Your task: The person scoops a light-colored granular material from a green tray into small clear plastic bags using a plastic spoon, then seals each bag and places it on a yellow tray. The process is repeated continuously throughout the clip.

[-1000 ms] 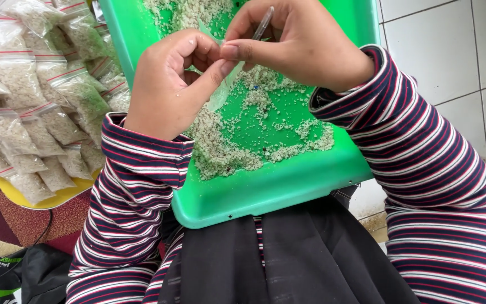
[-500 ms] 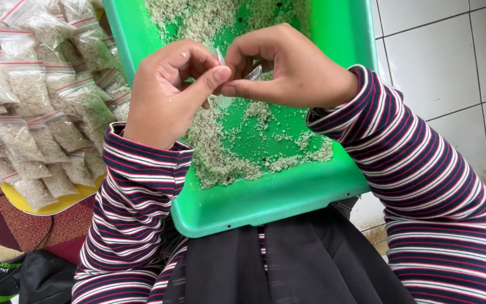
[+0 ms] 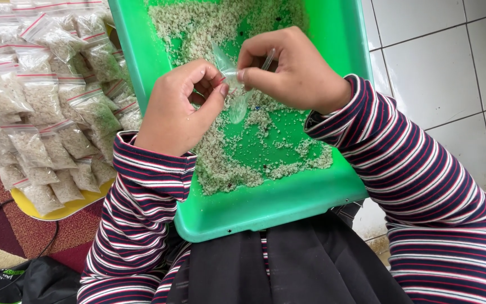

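Though its clear film is hard to make out, a small bag (image 3: pixel 236 100) is pinched at its top between the left hand (image 3: pixel 180 110) and right hand (image 3: pixel 288 73), above the grain (image 3: pixel 226 163) in the green tray (image 3: pixel 265 205). The tray's far end is cut off; filled bags (image 3: pixel 46 112) are crowded just beside its left wall.

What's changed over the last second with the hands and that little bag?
Both hands, left hand and right hand, shifted slightly apart; the small clear bag now hangs open between them, more visible. Both still pinch it. The green tray, the loose grain and the filled bags are unchanged.
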